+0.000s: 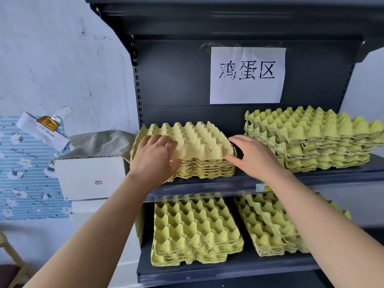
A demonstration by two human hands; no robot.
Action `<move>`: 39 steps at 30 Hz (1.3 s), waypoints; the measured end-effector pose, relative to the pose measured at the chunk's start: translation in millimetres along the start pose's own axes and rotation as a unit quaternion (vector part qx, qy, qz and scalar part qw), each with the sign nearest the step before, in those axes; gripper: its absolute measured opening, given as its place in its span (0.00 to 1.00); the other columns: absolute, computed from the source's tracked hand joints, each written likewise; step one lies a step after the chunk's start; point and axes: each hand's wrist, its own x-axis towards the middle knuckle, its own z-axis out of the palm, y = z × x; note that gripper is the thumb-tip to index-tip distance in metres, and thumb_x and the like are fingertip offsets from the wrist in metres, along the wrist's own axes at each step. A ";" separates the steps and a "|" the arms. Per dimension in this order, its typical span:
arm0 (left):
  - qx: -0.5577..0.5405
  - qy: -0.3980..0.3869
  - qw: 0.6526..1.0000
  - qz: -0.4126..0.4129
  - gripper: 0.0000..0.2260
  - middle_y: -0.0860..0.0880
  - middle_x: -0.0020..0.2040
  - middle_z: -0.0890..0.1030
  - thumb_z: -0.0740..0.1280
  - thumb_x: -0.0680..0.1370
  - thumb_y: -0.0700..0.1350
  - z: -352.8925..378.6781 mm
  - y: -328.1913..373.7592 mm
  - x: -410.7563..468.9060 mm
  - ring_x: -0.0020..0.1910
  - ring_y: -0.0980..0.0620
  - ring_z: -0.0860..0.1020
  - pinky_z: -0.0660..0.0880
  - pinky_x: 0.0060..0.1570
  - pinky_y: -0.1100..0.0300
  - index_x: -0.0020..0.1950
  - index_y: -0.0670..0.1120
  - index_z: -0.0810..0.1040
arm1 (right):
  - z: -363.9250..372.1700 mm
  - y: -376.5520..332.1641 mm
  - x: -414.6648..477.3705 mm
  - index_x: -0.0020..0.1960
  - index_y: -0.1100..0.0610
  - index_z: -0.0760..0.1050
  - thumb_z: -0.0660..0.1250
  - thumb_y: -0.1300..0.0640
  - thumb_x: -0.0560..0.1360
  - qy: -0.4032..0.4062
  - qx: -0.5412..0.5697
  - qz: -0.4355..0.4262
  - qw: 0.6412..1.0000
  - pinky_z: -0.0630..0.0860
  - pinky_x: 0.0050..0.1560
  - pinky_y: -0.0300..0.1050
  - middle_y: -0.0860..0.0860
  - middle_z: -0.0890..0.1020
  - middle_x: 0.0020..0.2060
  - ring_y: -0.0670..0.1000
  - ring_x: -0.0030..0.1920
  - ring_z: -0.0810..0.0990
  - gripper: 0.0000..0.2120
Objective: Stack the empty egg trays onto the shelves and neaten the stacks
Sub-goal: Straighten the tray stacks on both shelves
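A stack of pale yellow egg trays point(199, 142) sits at the left of the upper shelf point(207, 187). My left hand point(154, 156) lies flat on its top tray near the front left corner, fingers spread, thumb against the stack's front edge. My right hand point(252, 156) presses the stack's right side with fingers apart. A taller, uneven stack of greener trays point(311, 140) stands at the right of the same shelf. On the lower shelf point(228, 269) rest two more stacks, one on the left point(193, 227) and a skewed one on the right point(270, 223).
A paper sign point(247, 75) with printed characters hangs on the dark back panel. Left of the shelving stand white boxes point(89, 179), a grey mesh cloth point(99, 142) and a patterned blue sheet point(20, 169) against the wall. A wooden chair part point(10, 258) shows at bottom left.
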 end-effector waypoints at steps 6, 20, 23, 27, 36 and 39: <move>-0.055 0.028 0.997 0.039 0.18 0.49 0.60 0.79 0.62 0.78 0.55 -18.5 63.4 29.7 0.60 0.45 0.76 0.67 0.63 0.49 0.63 0.48 0.78 | -39.7 28.1 -21.4 0.70 0.54 0.69 0.61 0.46 0.79 0.025 -0.015 0.019 0.999 0.69 0.65 0.47 0.47 0.71 0.70 0.49 0.68 0.70 0.22; -0.088 0.033 0.992 0.088 0.23 0.48 0.62 0.76 0.64 0.76 0.58 10.1 262.4 128.1 0.61 0.46 0.73 0.67 0.63 0.51 0.67 0.48 0.72 | -107.3 238.3 -54.3 0.71 0.54 0.68 0.68 0.46 0.74 0.022 -0.056 0.066 0.996 0.66 0.68 0.47 0.50 0.70 0.70 0.50 0.69 0.69 0.28; -0.050 0.018 0.996 0.069 0.31 0.47 0.71 0.67 0.64 0.74 0.63 19.9 290.7 147.7 0.69 0.45 0.65 0.60 0.70 0.50 0.73 0.51 0.64 | -104.2 284.0 -47.2 0.71 0.55 0.67 0.72 0.46 0.71 0.000 -0.057 0.054 0.997 0.64 0.70 0.48 0.51 0.68 0.72 0.51 0.71 0.66 0.33; -0.046 -0.038 0.998 0.034 0.34 0.50 0.71 0.67 0.64 0.73 0.67 31.2 318.5 166.0 0.69 0.46 0.66 0.61 0.68 0.48 0.74 0.54 0.62 | -97.5 329.1 -38.6 0.73 0.51 0.65 0.74 0.43 0.68 -0.021 -0.034 0.033 0.999 0.64 0.69 0.51 0.51 0.69 0.71 0.53 0.70 0.66 0.37; -0.163 -0.150 0.975 0.001 0.27 0.53 0.71 0.65 0.70 0.75 0.50 18.1 301.7 172.8 0.56 0.51 0.76 0.72 0.60 0.55 0.73 0.56 0.66 | -82.5 362.1 -25.8 0.71 0.45 0.67 0.72 0.49 0.71 -0.016 0.098 -0.007 0.995 0.67 0.66 0.52 0.48 0.75 0.61 0.48 0.66 0.66 0.30; -0.157 -0.140 0.978 0.008 0.25 0.52 0.72 0.66 0.70 0.76 0.44 13.6 299.6 178.2 0.61 0.49 0.74 0.71 0.62 0.53 0.71 0.56 0.69 | -86.6 362.0 -22.2 0.70 0.46 0.68 0.73 0.51 0.71 0.010 0.125 -0.010 0.992 0.66 0.66 0.52 0.47 0.76 0.58 0.48 0.66 0.67 0.29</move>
